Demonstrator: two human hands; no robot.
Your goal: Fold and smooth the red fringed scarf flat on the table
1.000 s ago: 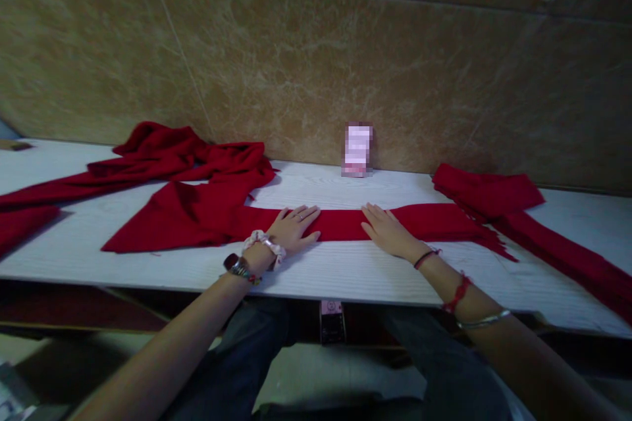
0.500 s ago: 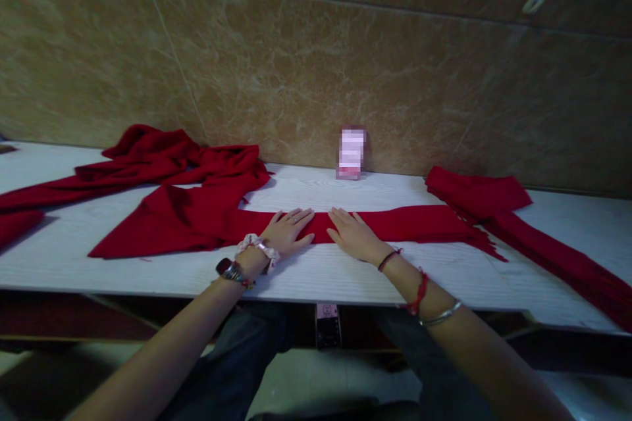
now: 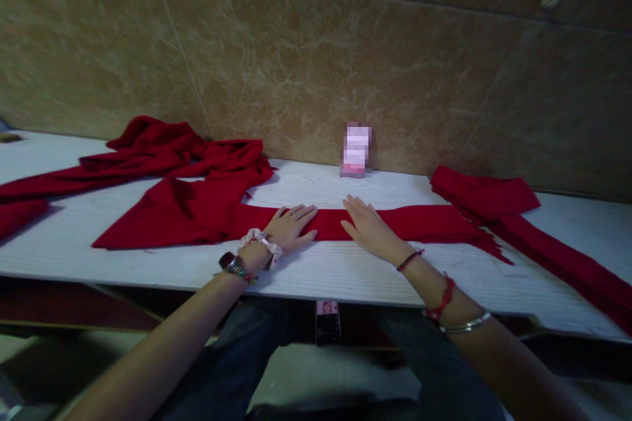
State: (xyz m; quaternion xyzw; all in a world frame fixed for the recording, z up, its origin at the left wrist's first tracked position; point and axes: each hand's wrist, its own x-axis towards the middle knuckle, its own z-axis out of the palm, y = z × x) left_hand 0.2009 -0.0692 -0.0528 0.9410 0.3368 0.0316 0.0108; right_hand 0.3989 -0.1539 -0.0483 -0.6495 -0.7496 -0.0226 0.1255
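A red scarf [image 3: 424, 223] lies in a flat, narrow strip across the white table, its fringed end to the right and a wider, crumpled part to the left. My left hand [image 3: 291, 226] rests flat on the strip, fingers stretched out toward the right. Some way to its right, my right hand [image 3: 370, 226] is over the same strip with its fingers extended. Neither hand grasps the cloth. Between the two hands a stretch of red fabric shows.
More red cloth [image 3: 153, 145] lies heaped at the back left. Another folded red scarf [image 3: 486, 194] with a long tail is at the right. A blurred phone-like object [image 3: 356, 150] leans on the marbled wall [image 3: 296, 66]. A second phone [image 3: 328, 322] shows below the table edge [image 3: 316, 293].
My right hand has slid to the right along the strip, widening the gap between my hands. My left hand stays on the same part of the scarf. The view has shifted slightly.
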